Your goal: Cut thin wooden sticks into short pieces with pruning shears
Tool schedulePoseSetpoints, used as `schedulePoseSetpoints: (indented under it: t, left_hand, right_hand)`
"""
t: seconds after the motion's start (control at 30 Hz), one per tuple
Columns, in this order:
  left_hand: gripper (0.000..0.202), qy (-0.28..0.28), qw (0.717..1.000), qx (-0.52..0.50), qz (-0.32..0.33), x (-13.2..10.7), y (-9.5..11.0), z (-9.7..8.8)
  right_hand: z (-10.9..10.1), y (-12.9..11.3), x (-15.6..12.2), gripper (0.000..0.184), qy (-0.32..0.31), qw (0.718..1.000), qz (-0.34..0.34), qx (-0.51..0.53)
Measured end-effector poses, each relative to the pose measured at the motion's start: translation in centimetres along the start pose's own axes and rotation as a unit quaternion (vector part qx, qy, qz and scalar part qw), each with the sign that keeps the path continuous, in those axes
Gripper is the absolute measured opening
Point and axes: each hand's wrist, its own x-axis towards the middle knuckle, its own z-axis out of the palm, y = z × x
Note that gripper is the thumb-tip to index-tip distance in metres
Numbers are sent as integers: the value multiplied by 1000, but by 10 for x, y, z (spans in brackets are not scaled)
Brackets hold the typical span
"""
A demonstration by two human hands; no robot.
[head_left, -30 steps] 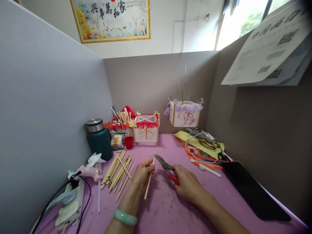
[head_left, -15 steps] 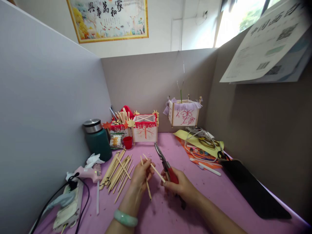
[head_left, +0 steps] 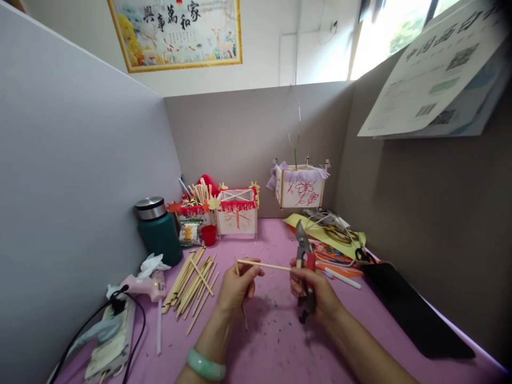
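Note:
My left hand [head_left: 235,290] is closed in a pinch around a thin wooden stick [head_left: 245,319], which runs steeply down past the palm. Between my two hands lies a second wooden stick [head_left: 272,265], nearly level; its left end touches the left fingers and its right end sits in the right fingertips. Red-handled pruning shears [head_left: 303,246] stand upright in my right hand [head_left: 318,292], blades pointing up and away from the sticks. To the left of my left hand a loose pile of wooden sticks [head_left: 191,282] rests on the pink tabletop [head_left: 276,352].
At the back stand a red-fringed paper lantern [head_left: 238,221], a red cup [head_left: 208,234] and a green flask [head_left: 160,234]. A purple-fringed lantern [head_left: 302,192] hangs by wire. A pink glue gun [head_left: 144,285] and power strip [head_left: 114,341] lie left, a black tablet-like slab [head_left: 416,309] right.
My right hand has moved up and right with the shears, which now stand more upright. The second stick has swung from a slant to nearly level between both hands.

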Motion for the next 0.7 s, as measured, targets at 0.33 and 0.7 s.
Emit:
schedulePoseSetpoints:
  t: [0.33,0.7]
  left_hand:
    - [32,-120,978,-92,-145,2,6,-18]
    - [35,-210,954,-65,-206,-5,0,-5]
  right_hand:
    - [-10,-10,2,26,-55,996,70,0]
    - [-6,-6,1,27,-75,973,75,-206]
